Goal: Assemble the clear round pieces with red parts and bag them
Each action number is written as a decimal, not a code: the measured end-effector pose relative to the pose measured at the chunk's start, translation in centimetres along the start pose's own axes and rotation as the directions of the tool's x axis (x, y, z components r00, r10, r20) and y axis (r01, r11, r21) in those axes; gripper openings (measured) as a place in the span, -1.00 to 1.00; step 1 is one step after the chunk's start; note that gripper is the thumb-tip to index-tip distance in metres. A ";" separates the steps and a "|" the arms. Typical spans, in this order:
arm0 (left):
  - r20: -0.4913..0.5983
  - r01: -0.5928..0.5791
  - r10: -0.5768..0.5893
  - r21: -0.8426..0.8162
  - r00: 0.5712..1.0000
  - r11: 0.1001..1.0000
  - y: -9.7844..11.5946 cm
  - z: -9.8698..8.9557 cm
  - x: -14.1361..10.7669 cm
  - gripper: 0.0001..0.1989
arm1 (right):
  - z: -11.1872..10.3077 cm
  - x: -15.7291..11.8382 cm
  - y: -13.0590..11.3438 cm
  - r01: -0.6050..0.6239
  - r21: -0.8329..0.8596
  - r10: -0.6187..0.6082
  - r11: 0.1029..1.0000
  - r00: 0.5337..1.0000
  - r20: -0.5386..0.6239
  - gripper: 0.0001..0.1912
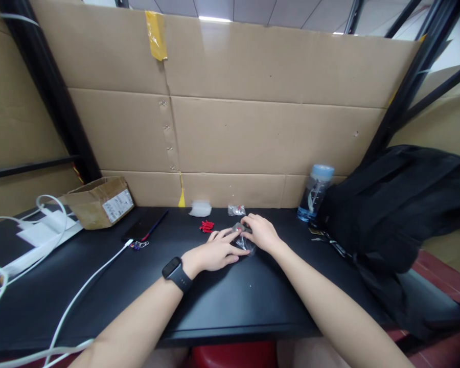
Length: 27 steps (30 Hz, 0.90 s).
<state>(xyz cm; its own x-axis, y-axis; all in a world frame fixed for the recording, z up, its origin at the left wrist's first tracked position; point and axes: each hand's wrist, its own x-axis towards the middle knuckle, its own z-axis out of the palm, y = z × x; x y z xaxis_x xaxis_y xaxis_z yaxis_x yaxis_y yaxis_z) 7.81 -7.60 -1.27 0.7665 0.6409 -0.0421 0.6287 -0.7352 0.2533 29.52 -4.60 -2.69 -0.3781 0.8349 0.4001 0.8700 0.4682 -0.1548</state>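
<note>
A small clear plastic bag point(248, 247) with something red near its top lies on the black table point(230, 301). My left hand point(217, 251), with a dark watch on its wrist, rests over the bag's left side, fingers spread. My right hand point(261, 232) is at the bag's upper right, its fingers bent together at the bag's top edge. Just beyond my left hand is a small pile of red pieces point(206, 226). Farther back lie another small clear bag point(236, 210) and a whitish translucent packet point(200, 208).
An open cardboard box point(103, 204), a phone point(143, 226) and white cables point(95, 278) are on the left. A water bottle point(315, 194) and a black backpack point(391, 204) stand on the right. A cardboard wall point(233, 133) closes off the back.
</note>
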 end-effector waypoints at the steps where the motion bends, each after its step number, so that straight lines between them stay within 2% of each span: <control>1: -0.008 0.007 -0.007 0.000 1.000 1.000 0.0 -0.1 0.0 -0.58 | 0.1 0.1 0.0 -0.019 0.002 0.019 1.000 1.000 -0.013 -0.75; 3: -0.050 0.019 -0.019 -0.001 0.999 1.000 -0.3 -0.1 0.1 -0.62 | 0.2 0.1 0.0 -0.018 0.054 0.019 0.998 1.000 -0.009 -0.78; 7: -0.168 0.008 -0.003 0.030 0.986 1.000 -1.2 0.0 0.4 -0.61 | -0.7 -0.2 0.6 0.094 0.202 -0.115 0.975 0.989 0.094 -0.83; 11: -0.272 0.036 -0.024 0.040 0.962 0.999 -1.5 0.3 0.5 -0.59 | -1.7 -0.6 0.9 0.113 0.193 -0.149 0.975 0.972 0.183 -0.75; 14: -0.287 0.052 -0.032 0.061 0.957 0.997 -1.2 0.3 0.3 -0.67 | -2.0 -0.7 0.8 0.112 0.158 -0.145 0.981 0.966 0.214 -0.63; 15: -0.280 0.054 -0.031 0.073 0.960 0.996 -1.1 0.3 0.2 -0.65 | -2.0 -0.7 0.8 0.110 0.148 -0.142 0.983 0.964 0.226 -0.58; 18: -0.266 0.071 -0.043 0.099 0.963 0.993 -0.8 0.1 0.0 -0.42 | -2.2 -0.8 1.0 0.119 0.155 -0.159 0.981 0.946 0.282 -0.42; 20: -0.266 0.085 -0.055 0.104 0.962 0.991 -0.8 0.1 0.0 -0.35 | -2.2 -0.8 1.2 0.139 0.180 -0.191 0.974 0.928 0.319 -0.39; 23: -0.279 0.111 -0.082 0.090 0.957 0.990 -0.8 0.3 0.4 -0.45 | -2.0 -0.7 1.3 0.133 0.170 -0.181 0.976 0.932 0.315 -0.57; 25: -0.303 0.140 -0.111 0.074 0.947 0.987 -0.8 0.6 0.8 -0.56 | -1.7 -0.5 1.0 0.079 0.121 -0.110 0.990 0.956 0.273 -0.76; 27: -0.333 0.161 -0.129 0.068 0.934 0.985 -0.8 0.8 1.0 -0.64 | -1.4 -0.4 0.8 -0.003 0.077 -0.015 0.997 0.973 0.232 -0.87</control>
<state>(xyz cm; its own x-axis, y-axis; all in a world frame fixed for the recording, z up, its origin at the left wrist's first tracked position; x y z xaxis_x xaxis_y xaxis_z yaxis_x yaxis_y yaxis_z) 8.15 -6.52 -2.27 0.5908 0.7672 0.2496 0.7510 -0.6360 0.1773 30.84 -4.92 -1.71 -0.4545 0.8720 0.1816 0.8441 0.4868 -0.2247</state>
